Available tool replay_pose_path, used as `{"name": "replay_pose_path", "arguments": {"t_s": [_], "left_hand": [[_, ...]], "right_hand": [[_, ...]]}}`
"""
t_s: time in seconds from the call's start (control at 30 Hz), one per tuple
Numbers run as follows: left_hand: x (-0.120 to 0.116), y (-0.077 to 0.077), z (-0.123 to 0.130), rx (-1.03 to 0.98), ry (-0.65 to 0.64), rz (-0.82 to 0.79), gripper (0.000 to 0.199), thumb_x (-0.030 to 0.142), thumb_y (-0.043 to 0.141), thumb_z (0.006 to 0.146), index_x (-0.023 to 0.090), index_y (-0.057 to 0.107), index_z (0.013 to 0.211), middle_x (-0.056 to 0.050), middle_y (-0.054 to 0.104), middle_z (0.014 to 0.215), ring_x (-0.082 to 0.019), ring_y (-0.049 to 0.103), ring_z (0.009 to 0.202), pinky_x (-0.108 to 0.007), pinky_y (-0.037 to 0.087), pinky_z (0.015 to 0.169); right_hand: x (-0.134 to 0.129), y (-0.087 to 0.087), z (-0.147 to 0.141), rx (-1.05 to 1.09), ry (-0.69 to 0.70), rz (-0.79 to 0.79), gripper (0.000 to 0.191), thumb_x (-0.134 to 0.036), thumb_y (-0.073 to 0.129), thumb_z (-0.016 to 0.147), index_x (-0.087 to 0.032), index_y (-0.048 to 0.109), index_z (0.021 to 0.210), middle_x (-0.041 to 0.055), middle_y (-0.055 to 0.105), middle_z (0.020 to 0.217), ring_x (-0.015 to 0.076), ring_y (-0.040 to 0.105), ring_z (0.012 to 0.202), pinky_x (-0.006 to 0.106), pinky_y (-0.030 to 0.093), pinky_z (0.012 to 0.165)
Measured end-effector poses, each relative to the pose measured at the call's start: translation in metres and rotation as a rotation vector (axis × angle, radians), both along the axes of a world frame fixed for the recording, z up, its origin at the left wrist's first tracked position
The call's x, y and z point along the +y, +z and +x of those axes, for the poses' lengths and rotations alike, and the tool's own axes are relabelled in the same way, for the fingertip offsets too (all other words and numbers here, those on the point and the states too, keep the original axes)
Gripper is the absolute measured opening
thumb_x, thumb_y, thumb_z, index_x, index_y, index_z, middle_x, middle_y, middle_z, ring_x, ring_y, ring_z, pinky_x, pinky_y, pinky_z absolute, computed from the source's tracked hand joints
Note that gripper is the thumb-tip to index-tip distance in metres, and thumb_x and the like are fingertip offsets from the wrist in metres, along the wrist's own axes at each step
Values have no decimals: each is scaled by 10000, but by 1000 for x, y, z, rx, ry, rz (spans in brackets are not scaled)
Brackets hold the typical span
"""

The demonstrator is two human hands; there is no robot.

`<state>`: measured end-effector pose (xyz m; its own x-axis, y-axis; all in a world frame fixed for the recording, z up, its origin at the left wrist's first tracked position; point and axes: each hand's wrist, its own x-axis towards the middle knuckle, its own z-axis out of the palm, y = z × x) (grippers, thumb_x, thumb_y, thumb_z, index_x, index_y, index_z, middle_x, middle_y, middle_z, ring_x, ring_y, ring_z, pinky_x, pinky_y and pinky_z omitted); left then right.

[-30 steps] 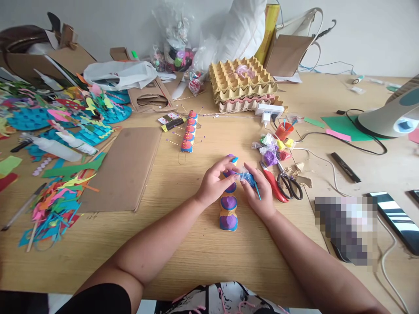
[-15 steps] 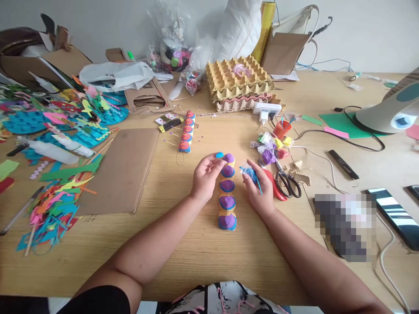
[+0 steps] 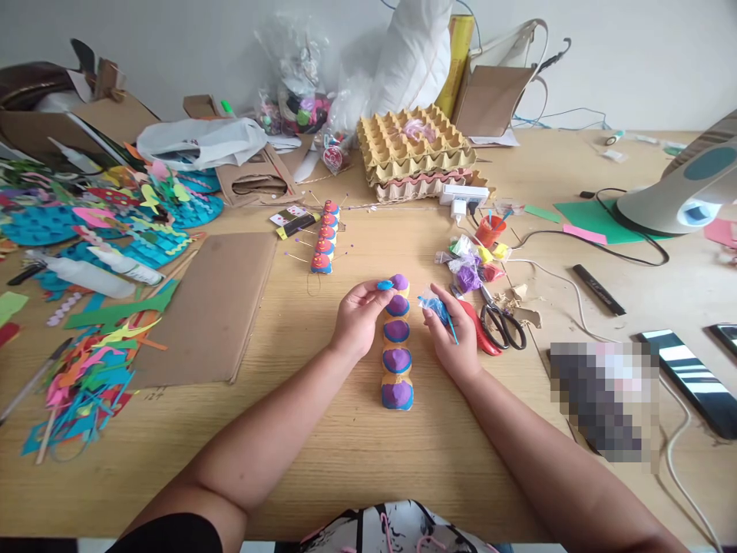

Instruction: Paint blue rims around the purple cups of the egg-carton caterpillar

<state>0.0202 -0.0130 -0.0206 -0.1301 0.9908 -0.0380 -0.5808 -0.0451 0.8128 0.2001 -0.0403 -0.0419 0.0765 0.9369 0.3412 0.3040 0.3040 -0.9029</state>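
A strip of egg-carton cups [image 3: 397,359], covered in purple and blue clay, stands lengthwise on the table in front of me. Beside its far end, my left hand [image 3: 358,316] pinches a small flattened piece of blue clay [image 3: 385,285] between thumb and fingers. To the right of the strip, my right hand [image 3: 454,330] is closed around a clear plastic bag of blue clay [image 3: 436,307] and a thin blue stick [image 3: 454,332]. Farther back is a finished-looking red and blue caterpillar [image 3: 324,240] with pins in its sides.
Scissors [image 3: 502,321] lie right of my right hand, near bagged clay [image 3: 467,278] and an orange cup [image 3: 490,230]. A cardboard sheet [image 3: 204,311] and paper scraps [image 3: 97,361] are on the left. Egg trays [image 3: 415,146] are stacked at the back; a phone [image 3: 691,382] lies right.
The view has shifted slightly. My left hand has turned a little, and the blue clay piece now shows flatter between the fingers. My right hand keeps its hold.
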Motion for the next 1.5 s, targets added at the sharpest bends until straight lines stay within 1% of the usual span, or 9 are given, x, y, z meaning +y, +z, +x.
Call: {"name": "replay_pose_path", "arguments": {"t_s": [0.13, 0.27, 0.47, 0.6, 0.77, 0.97, 1.23, 1.37, 1.5], "left_hand": [[0, -1, -1, 12, 2, -29, 522, 486, 1089, 504, 193, 812, 834, 8, 808, 786, -106, 738, 754, -262, 572, 808], [-1, -7, -3, 71, 8, -12, 531, 548, 1061, 553, 191, 789, 836, 24, 757, 739, -94, 661, 695, -253, 517, 726], [0, -14, -5, 167, 11, 31, 473, 589, 982, 710, 198, 751, 842, 11, 745, 863, -109, 642, 804, -263, 511, 821], [-2, -14, -6, 204, -21, 143, 546, 657, 916, 774, 217, 723, 1034, -35, 761, 1012, -165, 700, 957, -295, 540, 865], [-10, -17, -5, 415, -166, 333, 662, 434, 963, 800, 256, 632, 1345, -68, 754, 1196, -182, 722, 1034, -313, 560, 917], [-16, -20, -3, 724, 25, 536, 619, 286, 856, 916, 280, 590, 1475, -74, 801, 1216, -190, 768, 1067, -314, 575, 914], [-18, -19, -7, 990, 86, 717, 547, 299, 810, 945, 252, 632, 1461, -130, 785, 1268, -250, 786, 1122, -393, 647, 999], [-16, -18, -7, 1062, 112, 802, 559, 258, 780, 963, 235, 617, 1497, -151, 747, 1331, -263, 747, 1216, -385, 647, 1035], [-15, -12, -7, 1076, 214, 866, 457, 212, 756, 977, 245, 651, 1420, -114, 760, 1243, -224, 752, 1133, -354, 650, 987]], "right_hand": [[0, -1, 0, 10, -6, -3, 502, -496, 698, 1008, -250, 707, 1445, 110, 785, 1181, 278, 756, 1090, 514, 620, 1055], [1, -2, 1, 15, -5, -12, 511, -507, 698, 1006, -249, 706, 1447, 109, 785, 1196, 280, 756, 1106, 516, 620, 1061], [0, -3, 1, -3, -6, -1, 509, -506, 693, 1012, -255, 700, 1455, 113, 787, 1256, 283, 757, 1137, 514, 622, 1061], [-2, 0, 1, -72, 14, 67, 469, -457, 682, 1028, -248, 692, 1449, 121, 789, 1287, 282, 755, 1157, 488, 626, 1039], [-2, 1, 2, -202, 3, 192, 466, -384, 698, 1018, -217, 678, 1452, 108, 787, 1124, 252, 746, 995, 425, 639, 886], [-3, 2, 0, -210, 20, 236, 469, -328, 682, 1024, -238, 644, 1483, 108, 772, 1153, 250, 737, 1017, 422, 632, 898], [-5, 4, -1, -224, 60, 201, 480, -317, 660, 1023, -261, 633, 1499, 107, 769, 1173, 264, 732, 1029, 456, 629, 922], [-4, 1, -1, -239, 118, 234, 512, -265, 662, 1013, -281, 612, 1523, 101, 774, 1210, 262, 741, 1056, 447, 638, 929], [-3, -1, -2, -227, 102, 234, 508, -275, 660, 1027, -268, 604, 1532, 118, 779, 1299, 269, 752, 1147, 460, 638, 1004]]}}
